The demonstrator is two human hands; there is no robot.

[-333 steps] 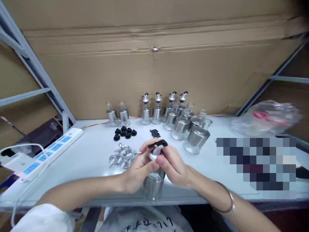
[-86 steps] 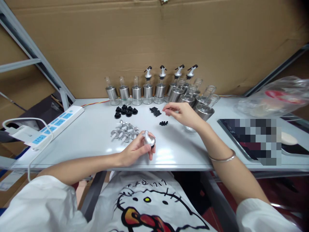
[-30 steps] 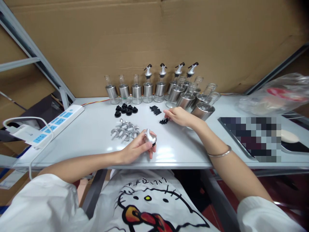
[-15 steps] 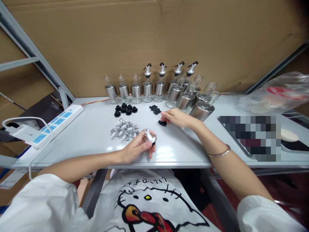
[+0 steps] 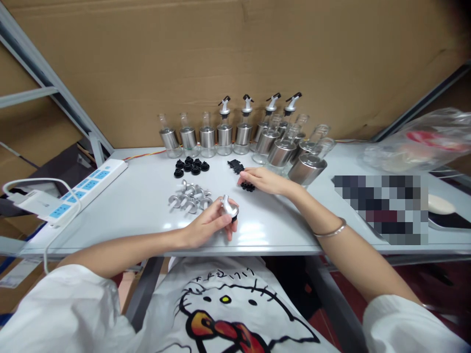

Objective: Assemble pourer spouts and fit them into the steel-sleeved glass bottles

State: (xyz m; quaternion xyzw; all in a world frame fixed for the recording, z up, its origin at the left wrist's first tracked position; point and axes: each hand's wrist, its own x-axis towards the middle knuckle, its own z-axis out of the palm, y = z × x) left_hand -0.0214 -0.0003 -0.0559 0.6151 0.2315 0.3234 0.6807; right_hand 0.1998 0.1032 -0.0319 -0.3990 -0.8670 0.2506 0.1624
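My left hand (image 5: pixel 215 220) is closed around a silver pourer spout (image 5: pixel 230 208) with a black stopper under it, held low over the front of the table. My right hand (image 5: pixel 259 179) reaches over a small pile of black caps (image 5: pixel 248 187). Its fingers are bent together at the pile's left edge; whether a part is between the fingertips is hidden. Just beyond lie flat black lever pieces (image 5: pixel 236 165). Several silver pourer spouts (image 5: pixel 191 197) lie loose to the left of my left hand, and black rubber stoppers (image 5: pixel 191 166) are grouped behind them.
Glass bottles with metal sleeves (image 5: pixel 208 136) stand along the back, several of them topped with pourers (image 5: pixel 248 104). A white power strip (image 5: pixel 83 191) lies at the left. On the right are a plastic bag (image 5: pixel 423 142), a blurred-out patch and a pale oval object (image 5: pixel 440 204).
My right hand has shifted slightly left over the black caps, its fingertips now nearer the lever pieces. My left hand holds the pourer spout in the same place.
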